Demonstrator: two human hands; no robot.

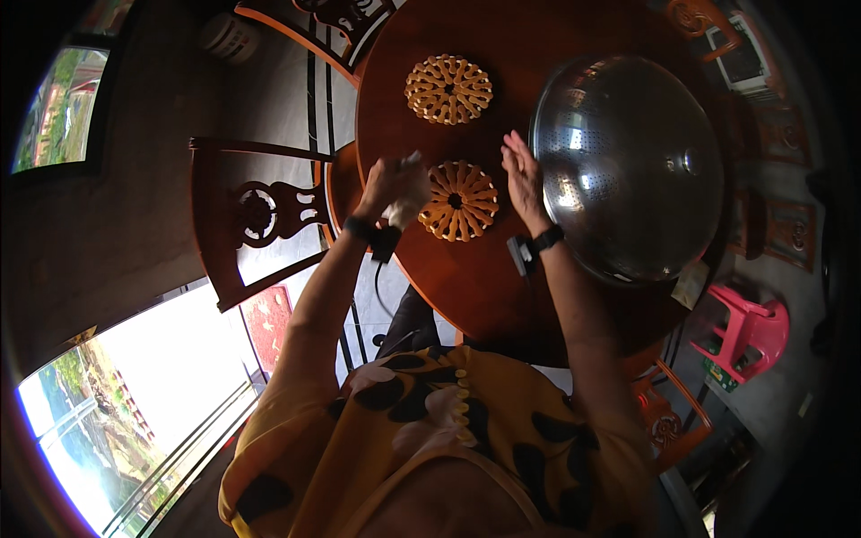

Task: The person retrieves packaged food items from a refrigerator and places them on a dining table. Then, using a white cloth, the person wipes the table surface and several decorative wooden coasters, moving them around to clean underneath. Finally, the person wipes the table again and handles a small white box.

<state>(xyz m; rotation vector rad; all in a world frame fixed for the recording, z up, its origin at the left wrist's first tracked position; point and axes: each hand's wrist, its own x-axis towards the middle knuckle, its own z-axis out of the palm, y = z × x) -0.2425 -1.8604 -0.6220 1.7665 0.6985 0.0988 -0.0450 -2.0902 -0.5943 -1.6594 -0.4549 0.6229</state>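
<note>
My left hand (385, 181) is closed around a light, crumpled cloth (407, 195), blurred, at the left rim of a round wooden table (484, 289). Just right of it lies a round wooden trivet (460, 202) of brown pieces with pale beads, partly behind the cloth. A second such trivet (448, 89) lies farther off on the table. My right hand (522, 171), fingers extended and holding nothing, is over the table between the nearer trivet and a large perforated metal dome cover (632, 168). Both wrists wear black bands with small devices.
Carved wooden chairs (269, 151) stand at the table's left, another chair (672, 430) at lower right. A pink plastic stool (750, 333) is on the floor at right. A pale packet or cloth (691, 284) lies at the table's right edge, near the dome. A bucket (230, 37) stands upper left.
</note>
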